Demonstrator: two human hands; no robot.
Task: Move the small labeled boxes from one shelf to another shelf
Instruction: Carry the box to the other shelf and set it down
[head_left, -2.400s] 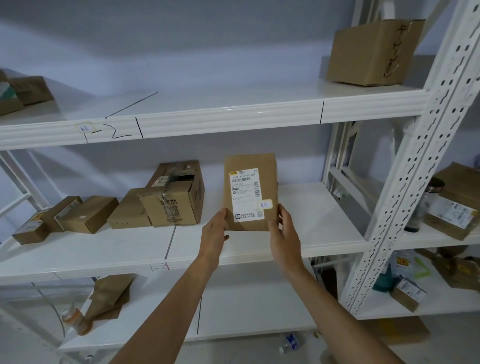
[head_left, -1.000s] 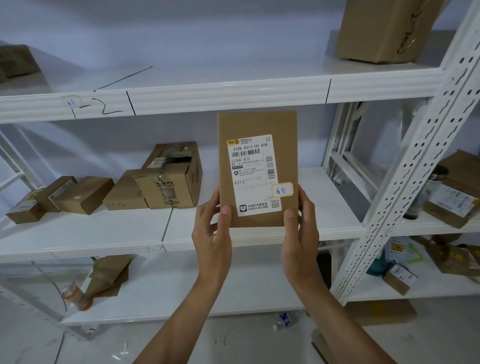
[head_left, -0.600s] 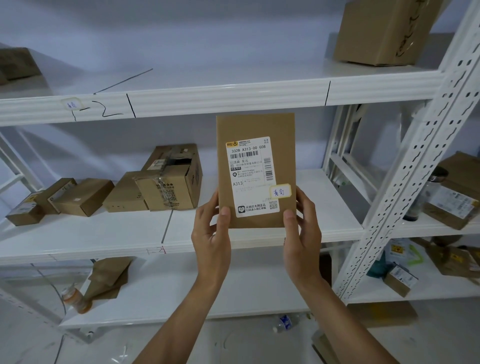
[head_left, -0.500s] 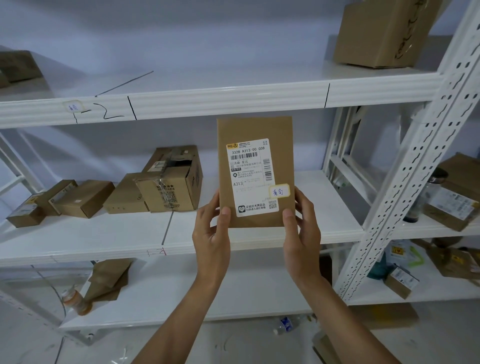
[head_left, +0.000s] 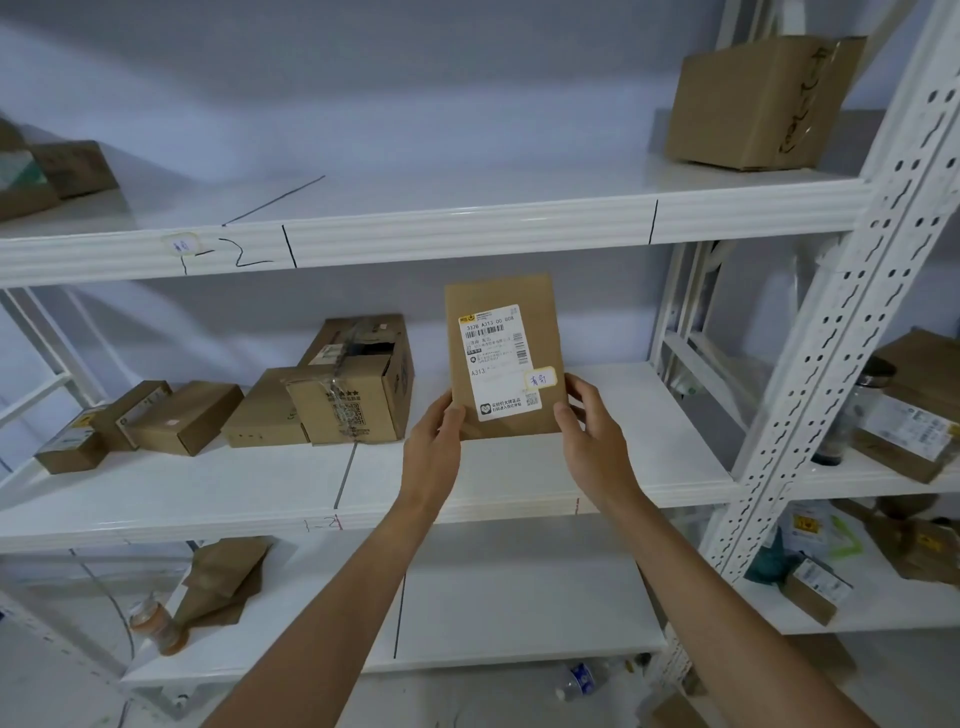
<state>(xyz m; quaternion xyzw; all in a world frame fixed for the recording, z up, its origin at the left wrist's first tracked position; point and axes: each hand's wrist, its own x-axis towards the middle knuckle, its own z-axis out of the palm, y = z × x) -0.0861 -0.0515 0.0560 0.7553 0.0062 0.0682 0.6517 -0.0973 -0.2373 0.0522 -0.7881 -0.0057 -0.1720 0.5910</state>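
A flat brown labeled box (head_left: 501, 338) with a white shipping label and a small yellow-edged sticker stands upright in front of me, over the middle shelf (head_left: 519, 478). My left hand (head_left: 434, 452) grips its lower left corner and my right hand (head_left: 592, 436) grips its lower right corner. Several more small brown boxes (head_left: 182, 415) lie on the middle shelf to the left, beside a taller taped carton (head_left: 358, 384).
The upper shelf (head_left: 467, 228) carries a large carton (head_left: 758, 104) at the right and boxes at the far left. A perforated white upright (head_left: 841, 322) stands to the right, with packages on the neighbouring rack. Brown paper bags and a bottle lie on the bottom shelf.
Both hands have pushed the labeled box away from me and lower, toward the middle shelf, so it looks smaller. The camera view has tilted slightly.
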